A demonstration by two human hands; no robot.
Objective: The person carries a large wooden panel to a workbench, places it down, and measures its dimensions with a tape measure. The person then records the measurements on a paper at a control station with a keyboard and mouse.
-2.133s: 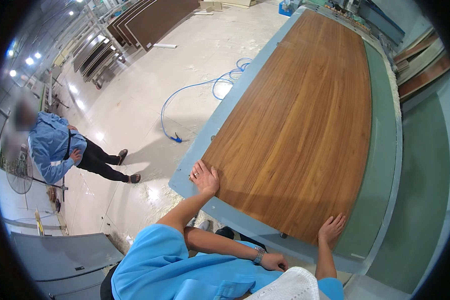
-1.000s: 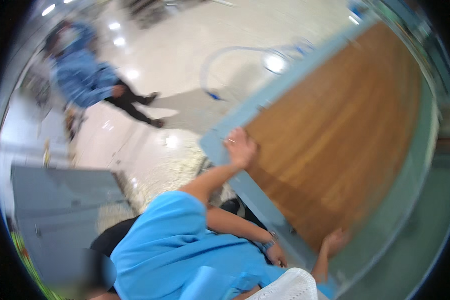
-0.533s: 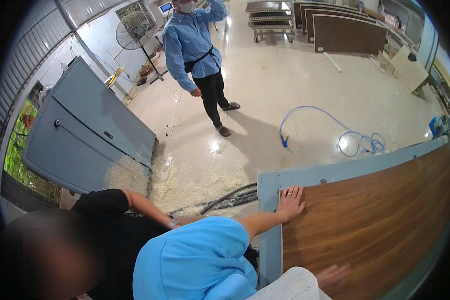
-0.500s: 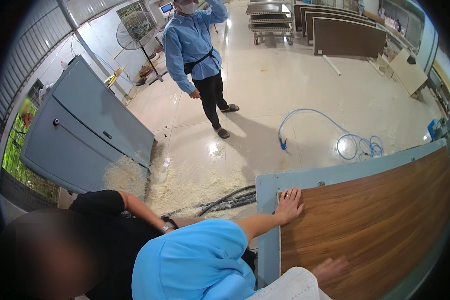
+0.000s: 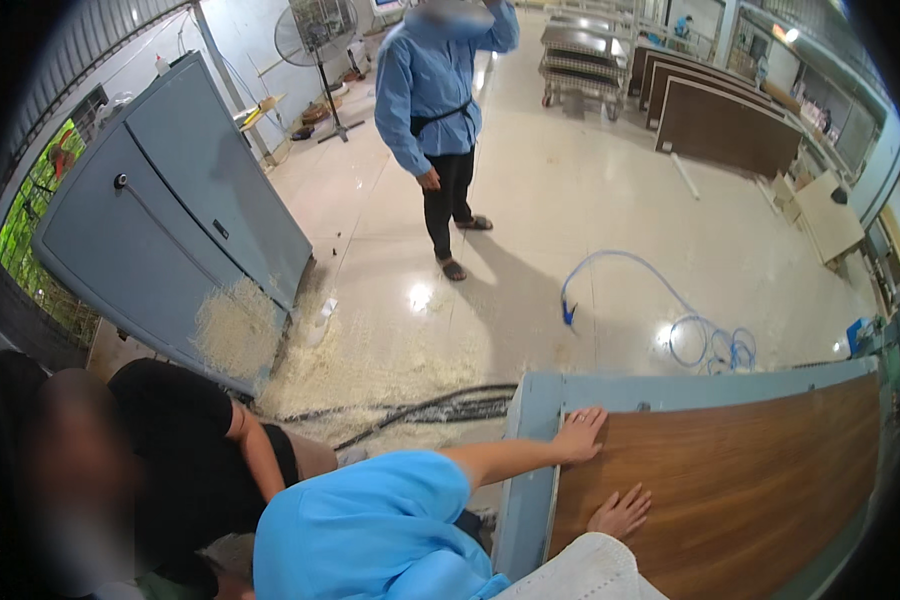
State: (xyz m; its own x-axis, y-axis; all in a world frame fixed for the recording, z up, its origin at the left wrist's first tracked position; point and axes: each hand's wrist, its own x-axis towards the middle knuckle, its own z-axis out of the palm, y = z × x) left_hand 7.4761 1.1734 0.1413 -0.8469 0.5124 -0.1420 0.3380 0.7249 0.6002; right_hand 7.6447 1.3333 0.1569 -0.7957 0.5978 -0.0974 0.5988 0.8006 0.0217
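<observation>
Palm down, my left hand (image 5: 580, 435) lies on the far left corner of a brown wood-grain board (image 5: 730, 490), with a ring on one finger. Just nearer to me, my right hand (image 5: 621, 512) rests flat on the same board, fingers spread. Neither hand grips anything. The board sits on a grey-blue machine bed (image 5: 670, 392), whose rim shows along the far and left sides. My light blue sleeve (image 5: 370, 520) covers my upper left arm. A pale cloth edge (image 5: 580, 570) hides my right wrist and part of the board's near side.
A co-worker in black (image 5: 185, 450) is close on my left. Another person in blue (image 5: 430, 100) stands on the tiled floor ahead. Black cables (image 5: 420, 408) and wood shavings (image 5: 370, 375) lie beyond the bed. A grey cabinet (image 5: 170, 220) stands left; a blue hose (image 5: 625, 262) lies ahead.
My right hand has moved left and away from me over the board, its fingers now spread. My left hand stays at the corner. The black-clad co-worker's arm has drawn back, and my view has shifted.
</observation>
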